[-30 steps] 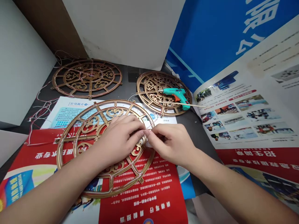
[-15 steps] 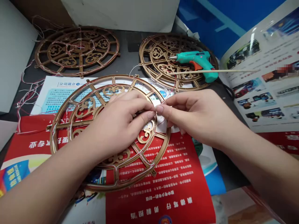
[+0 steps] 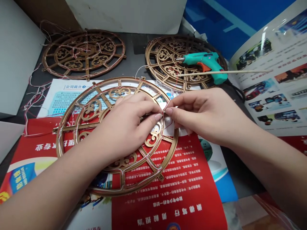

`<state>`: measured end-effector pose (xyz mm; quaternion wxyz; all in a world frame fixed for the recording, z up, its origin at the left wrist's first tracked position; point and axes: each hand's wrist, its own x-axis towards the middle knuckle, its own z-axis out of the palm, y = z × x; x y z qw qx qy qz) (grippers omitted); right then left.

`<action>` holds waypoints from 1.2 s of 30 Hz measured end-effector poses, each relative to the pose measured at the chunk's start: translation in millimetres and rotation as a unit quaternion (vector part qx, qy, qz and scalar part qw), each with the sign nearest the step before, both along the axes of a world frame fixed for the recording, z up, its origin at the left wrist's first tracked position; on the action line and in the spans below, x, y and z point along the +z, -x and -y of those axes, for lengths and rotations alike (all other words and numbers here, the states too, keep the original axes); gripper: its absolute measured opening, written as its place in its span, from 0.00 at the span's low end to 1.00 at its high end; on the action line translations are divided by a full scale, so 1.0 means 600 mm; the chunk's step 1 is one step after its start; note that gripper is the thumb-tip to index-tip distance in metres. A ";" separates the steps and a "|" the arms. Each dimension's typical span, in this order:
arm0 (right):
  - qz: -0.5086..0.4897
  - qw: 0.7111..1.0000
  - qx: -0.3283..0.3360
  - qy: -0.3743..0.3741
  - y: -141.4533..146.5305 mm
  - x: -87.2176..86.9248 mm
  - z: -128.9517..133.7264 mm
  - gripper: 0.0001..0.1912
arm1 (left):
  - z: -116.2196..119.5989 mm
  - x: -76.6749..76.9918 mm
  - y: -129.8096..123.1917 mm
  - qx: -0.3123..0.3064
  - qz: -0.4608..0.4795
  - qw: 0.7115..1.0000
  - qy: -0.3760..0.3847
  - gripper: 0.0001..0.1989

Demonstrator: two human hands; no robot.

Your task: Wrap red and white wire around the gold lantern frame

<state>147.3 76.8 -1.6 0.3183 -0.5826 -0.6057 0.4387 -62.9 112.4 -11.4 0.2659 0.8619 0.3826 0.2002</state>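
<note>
A round gold openwork frame [image 3: 121, 179] lies on printed sheets, thin red and white wires running along its rings. My left hand [image 3: 127, 124] rests over its middle, thumb and forefinger pinched at the right part of the ring. Facing it, my right hand [image 3: 203, 116] pinches thin red and white wire [image 3: 170, 97] near the same spot. The fingertips of both hands nearly meet there. What exactly lies between my left fingertips is too small to make out. My left hand and forearm hide the centre of the frame.
Two more round frames lie behind, one at left [image 3: 86, 68] and one at right [image 3: 153, 64]. A teal glue gun [image 3: 203, 60] and a thin wooden stick [image 3: 230, 72] rest on the right one. Loose wires [image 3: 31, 102] trail at left; an open brochure [image 3: 261, 95] stands at right.
The whole view has shifted slightly, so things appear a little farther right. Both hands keep their pinched pose at the ring's right side.
</note>
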 end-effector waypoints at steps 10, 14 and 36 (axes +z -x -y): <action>0.024 1.000 0.019 -0.004 0.000 0.003 0.002 0.05 | 0.000 0.000 -0.001 0.000 0.003 1.000 0.007 0.10; 0.017 1.000 0.022 0.005 -0.001 0.004 0.002 0.04 | 0.000 0.000 0.000 0.000 0.003 1.000 0.005 0.09; 0.057 0.996 0.063 -0.006 0.002 0.006 0.007 0.02 | 0.005 0.002 -0.001 -0.003 -0.015 1.000 -0.001 0.08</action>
